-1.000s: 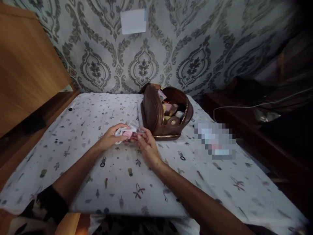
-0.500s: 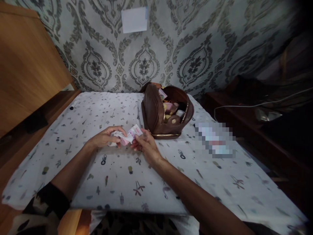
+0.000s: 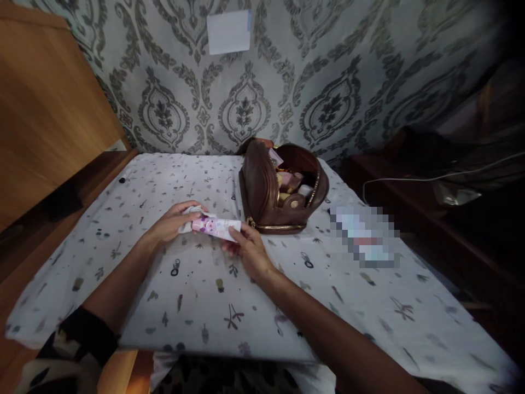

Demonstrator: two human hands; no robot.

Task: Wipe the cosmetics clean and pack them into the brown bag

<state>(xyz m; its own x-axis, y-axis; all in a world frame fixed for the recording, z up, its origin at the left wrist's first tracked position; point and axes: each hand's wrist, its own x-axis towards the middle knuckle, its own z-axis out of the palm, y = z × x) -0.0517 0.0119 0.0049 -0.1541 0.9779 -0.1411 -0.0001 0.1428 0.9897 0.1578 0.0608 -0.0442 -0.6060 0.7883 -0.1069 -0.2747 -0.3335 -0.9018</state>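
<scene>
A small pink-and-white tube [image 3: 217, 227] with purple print lies across between my two hands, just above the table. My right hand [image 3: 251, 249] pinches its white flat end, thumb on top. My left hand [image 3: 174, 221] is closed on a crumpled white cloth [image 3: 196, 210], which lies against the tube's pink end. What the left fingertips do under the cloth is hidden. Just beyond my right hand stands a brown cosmetic bag [image 3: 262, 180], unzipped, with several small containers inside.
A white patterned cloth covers the table [image 3: 164, 301]. On the right lies a pixelated flat item [image 3: 363, 238]. A white cable [image 3: 410, 178] runs over dark furniture at the right. A wooden cabinet [image 3: 53, 109] is at the left; a patterned wall [image 3: 241, 104] rises behind.
The tube has turned so that its printed side faces up and lies more level, showing its length. Both hands still hold on. The bag has stayed in place.
</scene>
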